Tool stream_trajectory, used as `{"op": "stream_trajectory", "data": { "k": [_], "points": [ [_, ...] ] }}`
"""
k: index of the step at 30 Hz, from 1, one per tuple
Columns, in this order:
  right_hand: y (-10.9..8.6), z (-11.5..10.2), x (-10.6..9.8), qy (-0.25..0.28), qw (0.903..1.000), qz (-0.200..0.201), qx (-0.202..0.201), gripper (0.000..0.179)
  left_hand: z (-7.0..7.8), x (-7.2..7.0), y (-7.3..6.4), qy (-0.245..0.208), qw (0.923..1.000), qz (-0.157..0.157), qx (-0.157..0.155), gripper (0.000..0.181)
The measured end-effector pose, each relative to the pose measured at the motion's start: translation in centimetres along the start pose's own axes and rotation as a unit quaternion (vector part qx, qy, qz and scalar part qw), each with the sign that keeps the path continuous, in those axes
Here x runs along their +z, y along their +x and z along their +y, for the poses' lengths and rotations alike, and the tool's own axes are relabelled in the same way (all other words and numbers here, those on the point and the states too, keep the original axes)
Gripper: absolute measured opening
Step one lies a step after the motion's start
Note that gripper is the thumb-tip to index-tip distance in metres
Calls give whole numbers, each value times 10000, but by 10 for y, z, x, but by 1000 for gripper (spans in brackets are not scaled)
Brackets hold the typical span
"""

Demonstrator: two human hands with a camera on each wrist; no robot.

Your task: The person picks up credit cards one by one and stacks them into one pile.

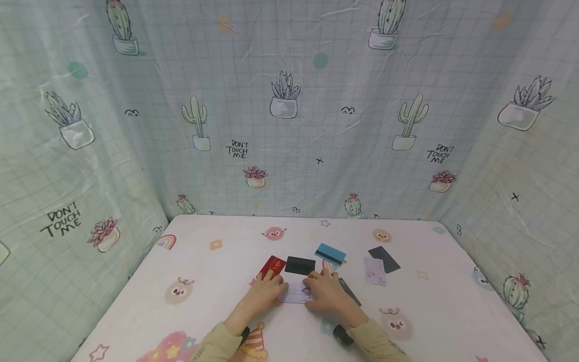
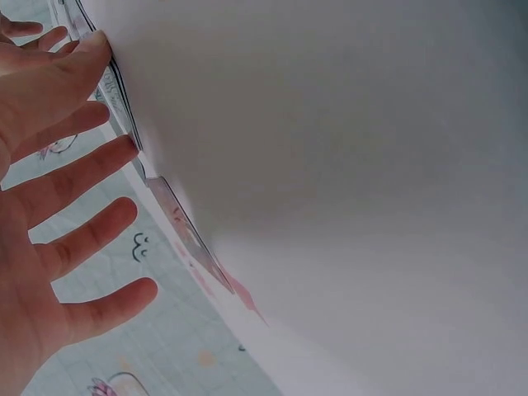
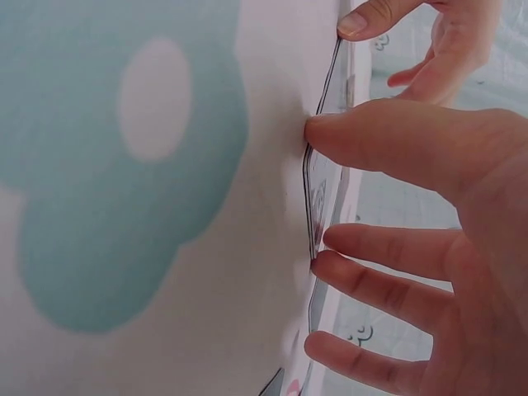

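A pale lilac card [image 1: 295, 293] lies flat on the table between my two hands. My left hand [image 1: 263, 292] holds its left end between thumb and fingers. My right hand [image 1: 329, 293] grips the right end, and in the right wrist view its thumb [image 3: 330, 132] and fingers [image 3: 363, 276] meet opposite edges. Those edges look doubled there; whether cards are stacked, I cannot tell. A red VIP card [image 1: 273, 264] is just beyond my left fingertips, partly covered by them. Beside my right hand a dark grey card [image 1: 350, 291] is partly hidden.
Behind the lilac card lie a black card [image 1: 300, 265] and a blue card [image 1: 330, 253] with a dark stripe. Farther right, another lilac card [image 1: 373, 269] overlaps a dark grey card [image 1: 390, 260]. Patterned curtains [image 1: 289, 141] stand around the white printed table [image 1: 217, 271].
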State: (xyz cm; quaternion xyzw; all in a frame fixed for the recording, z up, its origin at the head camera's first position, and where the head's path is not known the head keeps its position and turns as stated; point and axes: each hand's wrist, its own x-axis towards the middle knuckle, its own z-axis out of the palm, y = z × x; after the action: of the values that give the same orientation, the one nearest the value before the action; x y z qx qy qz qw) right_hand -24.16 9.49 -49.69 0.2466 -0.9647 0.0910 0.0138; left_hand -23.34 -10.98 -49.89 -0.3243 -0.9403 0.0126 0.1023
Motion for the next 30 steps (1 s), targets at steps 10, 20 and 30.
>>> {"op": "stream_trajectory", "data": {
  "k": [10, 20, 30],
  "points": [
    [1, 1, -1, 48, 10000, 61, -31, 50, 1, -3, 0, -27, 10000, -30, -8, 35],
    [-1, 1, 1, 229, 9996, -53, 124, 49, 2, -6, -1, -63, 9999, -100, -64, 36],
    [-2, 0, 2, 226, 9997, -36, 96, 48, 2, -4, -3, 77, 9999, 72, -16, 35]
  ]
}}
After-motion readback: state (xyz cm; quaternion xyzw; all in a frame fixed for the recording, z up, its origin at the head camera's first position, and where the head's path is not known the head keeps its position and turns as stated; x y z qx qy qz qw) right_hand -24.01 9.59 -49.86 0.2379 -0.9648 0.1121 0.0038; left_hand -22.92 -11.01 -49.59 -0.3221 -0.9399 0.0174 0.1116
